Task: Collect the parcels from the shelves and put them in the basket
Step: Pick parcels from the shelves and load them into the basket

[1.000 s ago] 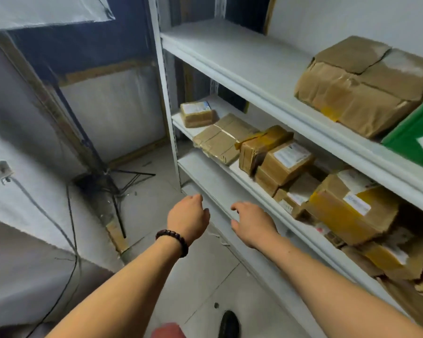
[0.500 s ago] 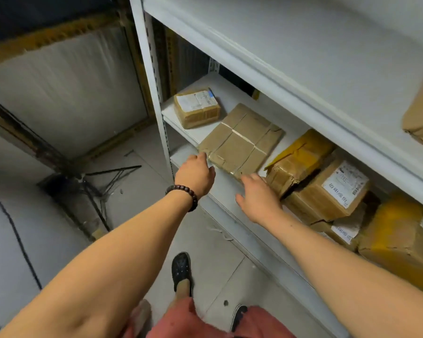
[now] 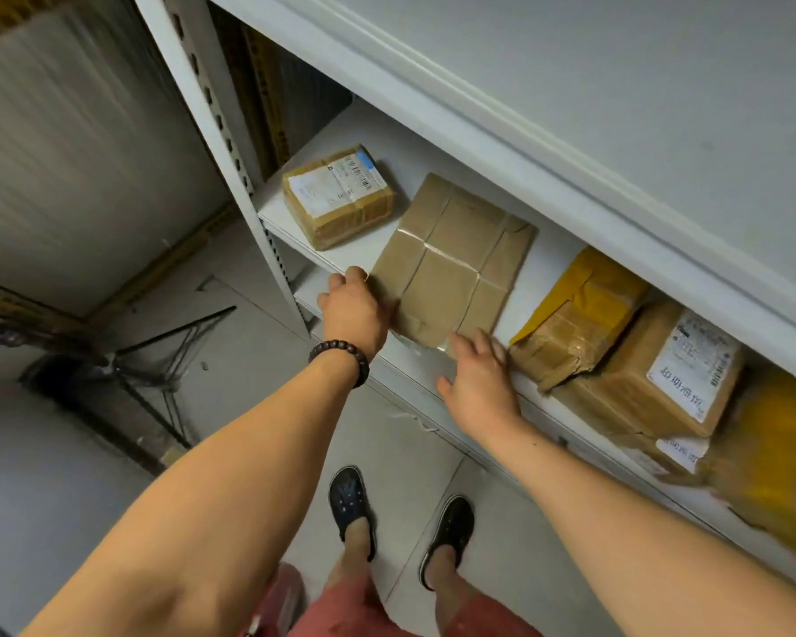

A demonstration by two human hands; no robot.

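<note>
Far to my left a black wire stand (image 3: 157, 351) lies on the floor, well apart from the white shelf post (image 3: 212, 131). On the middle shelf (image 3: 359, 250) a small labelled parcel (image 3: 338, 195) sits near the post. Just beside it the flat brown parcel (image 3: 451, 264) lies with its near end jutting past the shelf's front edge. The left hand (image 3: 355, 310), beaded bracelet (image 3: 341, 358) at the wrist, is against that parcel's left edge with fingers curled, and I cannot tell whether they grip it. The right hand (image 3: 476, 383) is spread, its fingertips (image 3: 460, 342) touching the parcel's near right corner. A yellow-taped parcel (image 3: 575, 324) crowds that hand's right side, then a labelled box (image 3: 658, 383). The upper shelf board (image 3: 525, 108) overhangs them all.
</note>
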